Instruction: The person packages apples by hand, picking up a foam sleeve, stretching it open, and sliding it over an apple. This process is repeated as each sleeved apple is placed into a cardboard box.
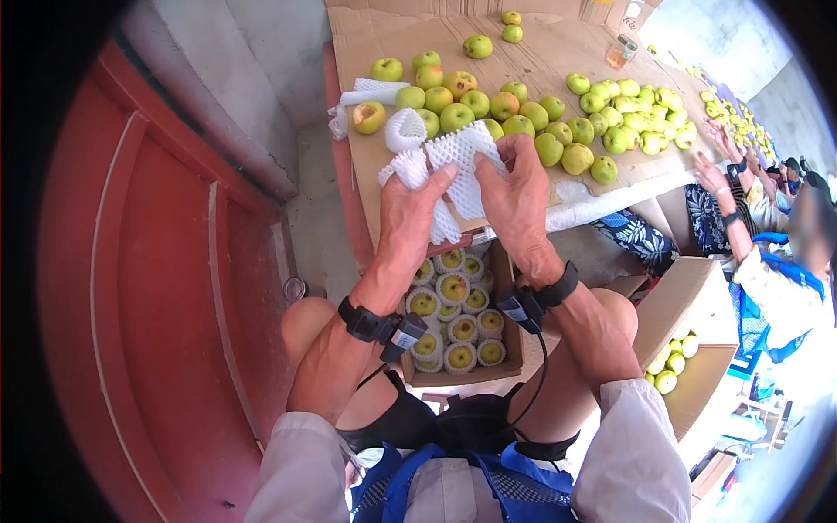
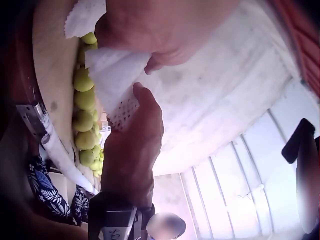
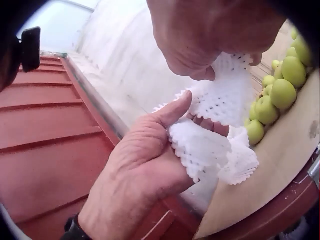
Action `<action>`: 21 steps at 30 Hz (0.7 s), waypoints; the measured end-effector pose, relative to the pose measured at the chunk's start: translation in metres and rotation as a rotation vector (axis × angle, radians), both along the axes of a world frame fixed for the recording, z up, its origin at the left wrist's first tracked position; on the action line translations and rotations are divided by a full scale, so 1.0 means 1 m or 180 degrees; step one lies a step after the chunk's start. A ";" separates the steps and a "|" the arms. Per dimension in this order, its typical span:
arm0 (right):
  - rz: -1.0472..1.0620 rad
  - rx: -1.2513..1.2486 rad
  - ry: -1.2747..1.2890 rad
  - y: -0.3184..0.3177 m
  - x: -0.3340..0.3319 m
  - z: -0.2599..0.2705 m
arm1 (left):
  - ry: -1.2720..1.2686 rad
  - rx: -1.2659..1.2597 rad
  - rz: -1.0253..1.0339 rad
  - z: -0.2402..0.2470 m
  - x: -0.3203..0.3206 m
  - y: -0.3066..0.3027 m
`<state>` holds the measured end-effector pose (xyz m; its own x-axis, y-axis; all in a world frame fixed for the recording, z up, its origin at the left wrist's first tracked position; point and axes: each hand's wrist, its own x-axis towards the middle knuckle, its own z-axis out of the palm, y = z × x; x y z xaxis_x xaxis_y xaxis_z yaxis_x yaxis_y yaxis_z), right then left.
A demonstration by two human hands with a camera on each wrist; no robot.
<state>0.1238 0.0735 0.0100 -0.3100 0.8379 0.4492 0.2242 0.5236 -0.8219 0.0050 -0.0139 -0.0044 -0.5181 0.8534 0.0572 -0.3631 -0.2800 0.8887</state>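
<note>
Both hands are up over the near edge of the cardboard-covered table (image 1: 370, 161). My left hand (image 1: 405, 213) holds a white foam fruit net (image 1: 405, 166), its thumb pressed on the mesh. A second flattened foam net (image 1: 469, 170) spans the two hands, pinched at its right side by the thumb and fingers of my right hand (image 1: 519, 196). In the right wrist view, the net (image 3: 225, 95) stretches between the left thumb and the right fingers, and more netting (image 3: 197, 145) lies across the left palm. Behind the hands sits a rolled foam net (image 1: 405, 131) among green apples (image 1: 458, 118).
Below the table edge, a cardboard box (image 1: 510, 349) holds several netted apples (image 1: 453, 288). More apples (image 1: 645, 113) lie in a heap to the right, near a glass (image 1: 621, 52). Another box (image 1: 697, 383) contains bare apples. A person (image 1: 785, 279) sits at right; a red door (image 1: 166, 288) stands left.
</note>
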 end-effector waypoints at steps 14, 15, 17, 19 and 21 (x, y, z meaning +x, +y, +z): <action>0.0377 0.0647 -0.0490 -0.017 -0.005 -0.009 | 0.0261 -0.0269 0.0356 -0.011 -0.002 0.005; 0.0416 0.0553 -0.0561 -0.019 -0.004 -0.007 | 0.0203 -0.0283 0.0340 -0.011 -0.002 0.005; 0.0455 0.0455 -0.0634 -0.020 -0.003 -0.003 | 0.0099 -0.0101 0.0299 -0.009 -0.003 0.006; 0.0568 0.0600 -0.0723 -0.022 -0.002 -0.003 | -0.0011 0.0072 0.0263 -0.010 -0.005 0.006; 0.0611 0.0676 -0.0658 -0.022 -0.002 -0.006 | -0.0096 0.0023 0.0195 -0.012 -0.010 0.005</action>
